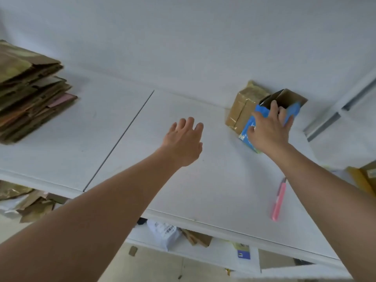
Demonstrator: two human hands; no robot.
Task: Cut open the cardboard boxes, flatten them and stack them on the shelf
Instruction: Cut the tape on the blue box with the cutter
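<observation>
My right hand [268,131] grips the open top edge of a blue printed carton [247,133] standing at the back right of the white shelf [183,190]. A taped brown cardboard box [242,106] stands just behind and left of the carton, against the wall. My left hand [184,141] hovers over the middle of the shelf with fingers spread, holding nothing. A pink utility knife [278,200] lies on the shelf near the front right, beside my right forearm. A stack of flattened cardboard boxes [30,92] sits at the left end of the shelf.
Below the shelf, a lower level holds a white parcel bag [162,231], brown cardboard pieces [197,238] and crumpled packaging [34,202] at the left. A yellow-brown box [364,178] shows at the right edge. A white wall rises behind the shelf.
</observation>
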